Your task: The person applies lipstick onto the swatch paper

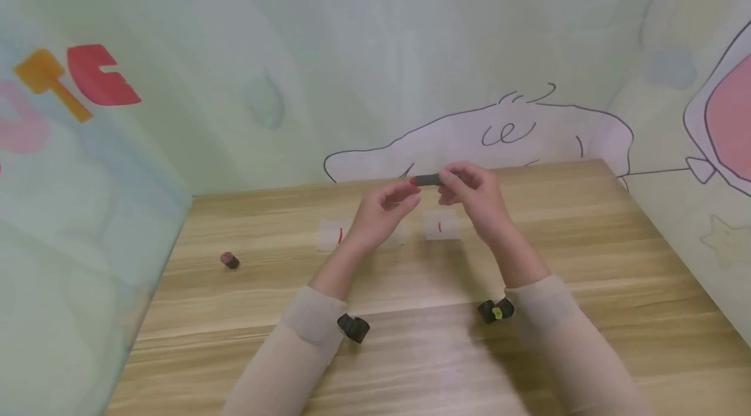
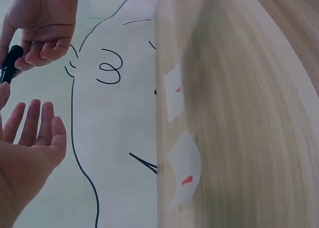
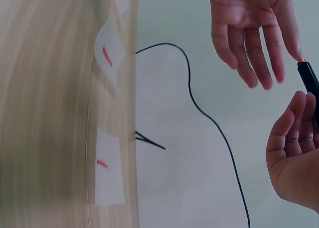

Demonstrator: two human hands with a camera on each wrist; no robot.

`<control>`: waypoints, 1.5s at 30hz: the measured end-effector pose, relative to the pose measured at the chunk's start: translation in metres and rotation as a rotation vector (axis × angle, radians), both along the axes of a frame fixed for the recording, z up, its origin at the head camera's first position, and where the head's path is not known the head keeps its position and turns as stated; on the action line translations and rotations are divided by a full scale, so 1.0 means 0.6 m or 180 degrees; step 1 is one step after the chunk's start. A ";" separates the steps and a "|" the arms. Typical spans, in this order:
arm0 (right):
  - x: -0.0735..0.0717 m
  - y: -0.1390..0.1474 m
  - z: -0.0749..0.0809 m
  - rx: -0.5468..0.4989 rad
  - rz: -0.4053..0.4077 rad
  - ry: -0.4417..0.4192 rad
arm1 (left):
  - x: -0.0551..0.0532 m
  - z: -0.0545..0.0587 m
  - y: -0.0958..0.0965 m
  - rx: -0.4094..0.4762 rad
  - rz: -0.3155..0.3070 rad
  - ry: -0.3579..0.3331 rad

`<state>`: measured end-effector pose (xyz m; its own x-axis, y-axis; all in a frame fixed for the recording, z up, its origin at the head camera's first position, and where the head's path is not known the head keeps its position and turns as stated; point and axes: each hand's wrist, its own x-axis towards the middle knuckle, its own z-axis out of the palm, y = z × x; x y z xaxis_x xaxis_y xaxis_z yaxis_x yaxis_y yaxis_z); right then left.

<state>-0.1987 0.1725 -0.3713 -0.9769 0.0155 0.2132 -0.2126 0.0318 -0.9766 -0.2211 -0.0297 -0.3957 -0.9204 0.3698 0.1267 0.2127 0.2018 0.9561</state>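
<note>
Raised above the far part of the table, my right hand (image 1: 476,197) pinches a slim black lipstick (image 1: 427,179) between thumb and fingers. Its red end points left, toward my left hand (image 1: 378,217). That hand's fingers are loosely extended, palm turned inward, with a fingertip right at the red end in the right wrist view. Below the hands lie white paper slips: one on the left (image 1: 330,233) and one on the right (image 1: 442,228) each carry a red stroke. Another slip (image 1: 393,237) is partly hidden by my left hand.
On the left part of the wooden table (image 1: 264,298) lies a short dark cylinder (image 1: 230,261) with a reddish end. Fabric walls with printed drawings (image 1: 375,77) enclose the table's back and sides. Black wrist cameras (image 1: 354,328) hang at both sleeves.
</note>
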 end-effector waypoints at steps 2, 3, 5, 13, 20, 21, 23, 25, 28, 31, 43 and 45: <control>0.002 -0.009 0.002 -0.0184 0.0055 -0.0011 | 0.003 0.006 -0.001 0.0102 0.0066 0.0009; 0.002 -0.015 0.003 -0.0276 0.0082 -0.0019 | 0.005 0.009 -0.002 0.0155 0.0103 0.0006; 0.004 -0.025 0.003 -0.0442 0.0137 -0.0043 | 0.007 0.014 -0.004 0.0269 0.0162 0.0009; 0.007 -0.054 0.005 -0.0647 0.0329 0.0006 | 0.016 0.025 -0.016 0.0584 0.0291 0.0071; 0.010 -0.065 0.004 -0.0402 0.0453 0.0101 | 0.021 0.028 -0.026 0.0716 0.0456 0.0133; 0.010 -0.065 0.003 -0.0365 0.0491 0.0124 | 0.022 0.029 -0.027 0.0759 0.0473 0.0142; 0.011 -0.065 0.001 -0.0326 0.0570 0.0176 | 0.023 0.031 -0.029 0.0855 0.0495 0.0166; 0.013 -0.065 0.000 -0.0285 0.0630 0.0228 | 0.022 0.032 -0.031 0.0950 0.0509 0.0205; 0.014 -0.067 0.000 -0.0200 0.0670 0.0261 | 0.024 0.035 -0.036 0.1050 0.0490 0.0272; 0.016 -0.069 0.001 -0.0112 0.0654 0.0258 | 0.026 0.035 -0.040 0.1054 0.0480 0.0313; 0.021 -0.077 0.002 -0.0144 0.0748 0.0220 | 0.032 0.033 -0.052 0.1127 0.0423 0.0535; 0.022 -0.078 0.002 -0.0122 0.0755 0.0225 | 0.032 0.034 -0.054 0.1139 0.0404 0.0572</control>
<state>-0.1858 0.1259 -0.3699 -0.9369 -0.2031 0.2847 -0.2775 -0.0640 -0.9586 -0.2017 -0.0619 -0.3752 -0.9074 0.1583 0.3893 0.3774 -0.1009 0.9206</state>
